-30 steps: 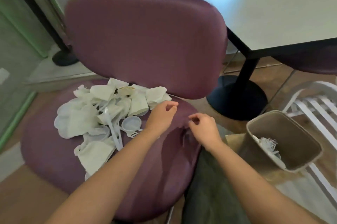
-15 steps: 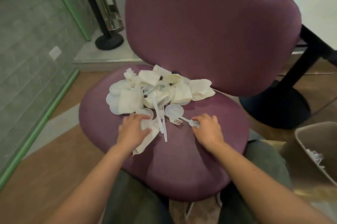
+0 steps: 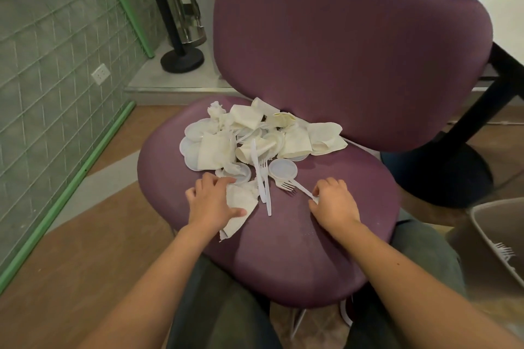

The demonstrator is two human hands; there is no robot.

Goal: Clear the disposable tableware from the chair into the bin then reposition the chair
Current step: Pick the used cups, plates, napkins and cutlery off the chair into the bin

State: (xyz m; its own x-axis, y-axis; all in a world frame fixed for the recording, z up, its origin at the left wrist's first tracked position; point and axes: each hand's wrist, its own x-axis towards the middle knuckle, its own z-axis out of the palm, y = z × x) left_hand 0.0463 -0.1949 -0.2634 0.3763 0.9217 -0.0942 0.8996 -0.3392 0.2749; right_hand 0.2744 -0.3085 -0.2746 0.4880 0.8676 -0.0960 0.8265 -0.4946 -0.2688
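A purple padded chair [image 3: 297,249] stands in front of me. A heap of white disposable tableware [image 3: 255,141] lies on its seat near the backrest: crumpled paper plates, round plastic lids, forks and knives. My left hand [image 3: 211,201] rests on a folded paper plate [image 3: 241,206] at the near edge of the heap, thumb over it. My right hand [image 3: 333,204] pinches the handle end of a white plastic fork [image 3: 295,187] lying on the seat. The brown bin [image 3: 493,238] sits at the right edge, with white forks inside.
A black table pedestal base [image 3: 436,175] stands right of the chair. A black stanchion base [image 3: 181,59] sits on a raised step behind. A tiled wall with green trim [image 3: 56,87] runs along the left. The floor is wood.
The view swung left, pushing the bin to the right edge. My left hand moved onto the folded paper plate and my right hand moved onto the fork's handle.
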